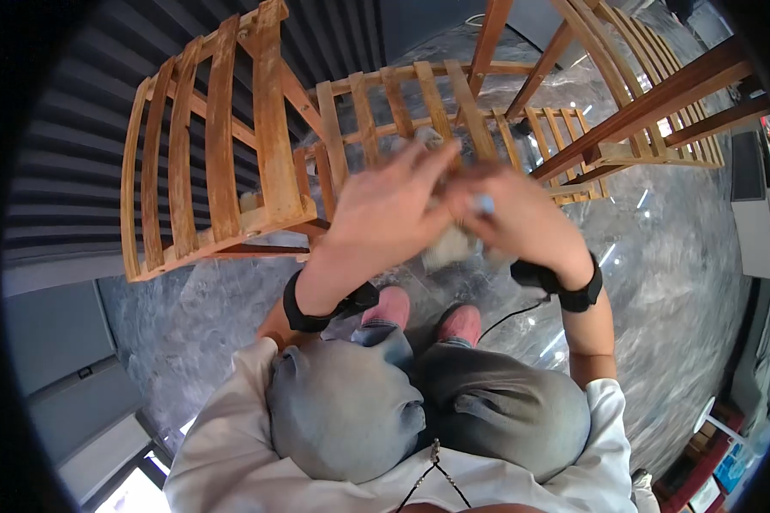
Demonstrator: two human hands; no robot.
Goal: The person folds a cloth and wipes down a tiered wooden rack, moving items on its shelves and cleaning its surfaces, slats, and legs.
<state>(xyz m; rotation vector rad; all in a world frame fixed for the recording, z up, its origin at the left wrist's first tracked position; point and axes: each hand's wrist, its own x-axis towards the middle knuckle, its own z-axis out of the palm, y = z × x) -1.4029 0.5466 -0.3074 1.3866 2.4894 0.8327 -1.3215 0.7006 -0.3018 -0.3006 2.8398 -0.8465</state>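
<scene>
My left hand [389, 205] and my right hand [518, 209] meet in front of me, above my knees, both smeared by motion. Their fingers are curled around a crumpled pale grey cloth [447, 248]. Part of the cloth hangs below the hands, and another bit sticks out above them. A small light-blue spot shows by the right fingers; I cannot make out what it is. Behind the hands stands a slatted wooden rack [398, 107], its lower slats partly hidden by them.
A slatted wooden panel [222, 137] rises at the left, close to my left forearm. More wooden frames [650, 111] stand at the right. A black cable [509, 321] runs from my right wrist strap. Grey marbled floor [659, 282] lies around my pink shoes [460, 325].
</scene>
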